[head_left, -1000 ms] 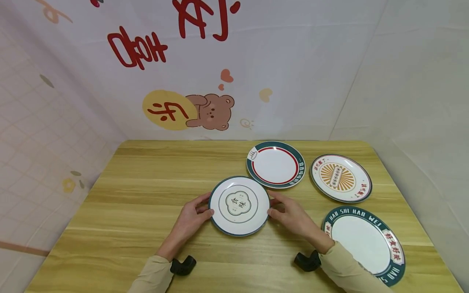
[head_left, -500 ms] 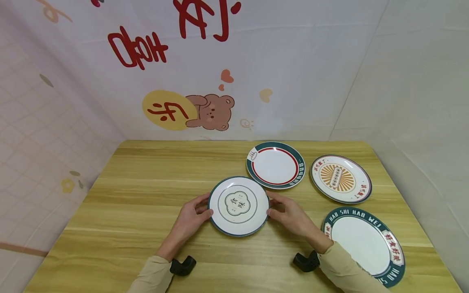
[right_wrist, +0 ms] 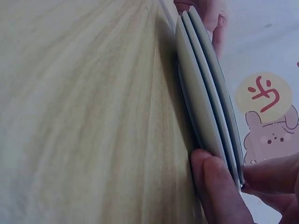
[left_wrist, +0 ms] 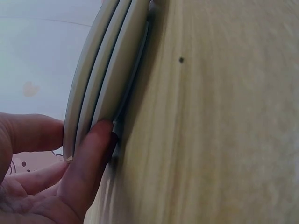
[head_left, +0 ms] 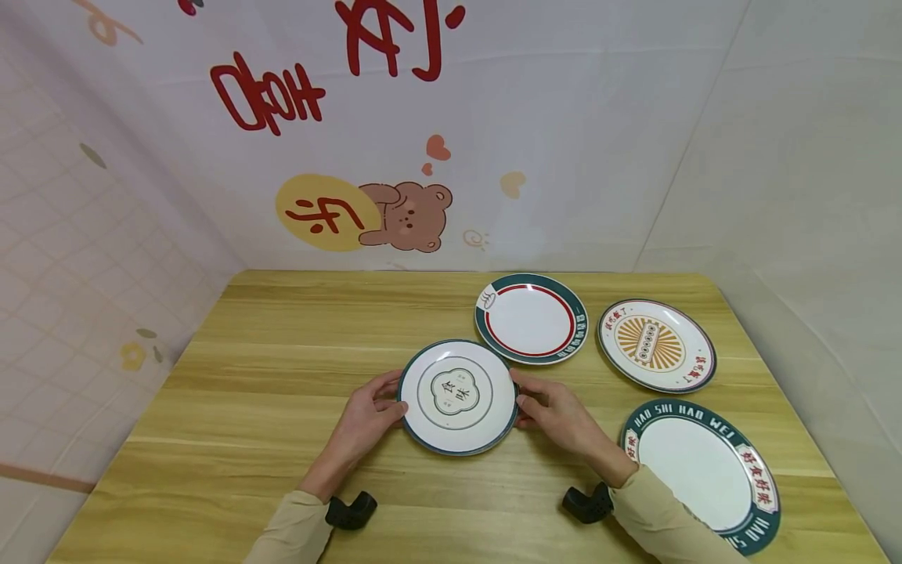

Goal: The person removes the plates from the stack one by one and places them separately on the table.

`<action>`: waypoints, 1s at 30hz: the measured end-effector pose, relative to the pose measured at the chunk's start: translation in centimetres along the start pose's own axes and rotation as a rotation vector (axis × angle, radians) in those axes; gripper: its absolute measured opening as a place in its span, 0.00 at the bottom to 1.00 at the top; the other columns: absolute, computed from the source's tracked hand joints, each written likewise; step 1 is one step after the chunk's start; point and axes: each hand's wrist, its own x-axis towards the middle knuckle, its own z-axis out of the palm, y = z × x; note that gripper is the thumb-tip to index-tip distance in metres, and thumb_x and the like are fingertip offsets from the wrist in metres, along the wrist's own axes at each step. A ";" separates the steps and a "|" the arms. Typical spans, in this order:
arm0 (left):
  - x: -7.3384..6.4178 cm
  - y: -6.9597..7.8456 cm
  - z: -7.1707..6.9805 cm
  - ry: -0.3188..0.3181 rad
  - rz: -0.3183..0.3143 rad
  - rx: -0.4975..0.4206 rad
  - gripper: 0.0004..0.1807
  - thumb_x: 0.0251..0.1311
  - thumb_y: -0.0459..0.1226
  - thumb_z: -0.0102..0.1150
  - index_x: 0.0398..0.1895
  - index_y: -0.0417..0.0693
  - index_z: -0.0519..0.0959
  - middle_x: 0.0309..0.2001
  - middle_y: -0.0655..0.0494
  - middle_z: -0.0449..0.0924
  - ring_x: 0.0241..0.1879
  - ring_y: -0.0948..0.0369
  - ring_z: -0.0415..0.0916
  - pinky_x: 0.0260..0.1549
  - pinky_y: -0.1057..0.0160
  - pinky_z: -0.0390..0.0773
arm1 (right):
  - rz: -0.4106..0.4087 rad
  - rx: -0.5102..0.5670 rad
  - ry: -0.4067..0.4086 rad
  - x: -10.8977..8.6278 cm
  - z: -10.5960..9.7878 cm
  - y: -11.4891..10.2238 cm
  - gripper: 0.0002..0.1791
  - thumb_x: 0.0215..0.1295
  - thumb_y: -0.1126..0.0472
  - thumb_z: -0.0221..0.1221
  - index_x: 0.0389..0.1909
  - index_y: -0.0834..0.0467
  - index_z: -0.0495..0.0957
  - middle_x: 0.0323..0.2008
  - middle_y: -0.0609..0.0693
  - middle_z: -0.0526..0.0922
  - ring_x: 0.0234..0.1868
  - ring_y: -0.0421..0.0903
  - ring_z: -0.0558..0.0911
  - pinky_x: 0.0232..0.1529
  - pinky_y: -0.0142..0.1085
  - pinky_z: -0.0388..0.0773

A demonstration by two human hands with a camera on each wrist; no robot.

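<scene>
A stack of round white plates [head_left: 454,435] with a dark rim sits at the middle of the table, between both hands. Three plate edges [left_wrist: 100,70] show one over another in the left wrist view. My left hand [head_left: 366,415] holds the stack's left edge, thumb at the top rim and fingers low at the side. On the opposite edge, my right hand [head_left: 564,415] grips the stack in the same way, with fingertips [right_wrist: 217,175] against the lower plate. The top plate bears a flower-shaped emblem with characters.
Behind the stack, to the right, lies a green-and-red rimmed plate [head_left: 528,321]. Farther right is a plate with an orange sunburst [head_left: 657,345]. A large green-rimmed plate [head_left: 694,462] lies near the right forearm, partly under the sleeve in view. A printed cloth wall [head_left: 578,157] stands behind the wooden table [head_left: 282,329].
The stack has shifted very slightly left, and its top emblem has turned a little. The right thumb and fingertips have moved slightly on the rim. The other plates stay in place.
</scene>
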 end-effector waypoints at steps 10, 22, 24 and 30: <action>-0.1 0.0 -0.1 -0.007 -0.022 -0.075 0.30 0.66 0.22 0.58 0.72 0.35 0.69 0.59 0.34 0.79 0.47 0.50 0.84 0.38 0.58 0.88 | 0.028 -0.076 0.081 0.1 0.3 -0.3 0.26 0.73 0.71 0.58 0.72 0.62 0.73 0.49 0.61 0.80 0.42 0.49 0.82 0.39 0.35 0.87; -0.1 0.1 -0.6 -0.038 -0.062 -0.162 0.31 0.69 0.21 0.53 0.74 0.39 0.65 0.62 0.33 0.77 0.47 0.52 0.84 0.37 0.60 0.87 | 0.027 -0.058 0.070 0.4 0.4 -0.2 0.26 0.73 0.70 0.59 0.70 0.63 0.74 0.50 0.61 0.81 0.43 0.49 0.81 0.39 0.36 0.87; -0.2 0.1 -0.7 -0.048 -0.062 -0.164 0.31 0.69 0.21 0.53 0.75 0.39 0.64 0.63 0.33 0.77 0.47 0.52 0.83 0.37 0.61 0.87 | 0.042 -0.056 0.080 0.4 0.4 -0.3 0.29 0.72 0.70 0.60 0.73 0.60 0.71 0.47 0.60 0.80 0.42 0.49 0.82 0.38 0.37 0.88; -0.4 0.3 -1.1 -0.078 -0.072 -0.175 0.31 0.70 0.22 0.52 0.76 0.40 0.62 0.66 0.32 0.74 0.47 0.52 0.83 0.38 0.57 0.88 | 0.066 -0.036 0.080 0.5 0.5 -0.4 0.38 0.70 0.71 0.61 0.79 0.62 0.59 0.48 0.64 0.78 0.39 0.50 0.83 0.37 0.40 0.88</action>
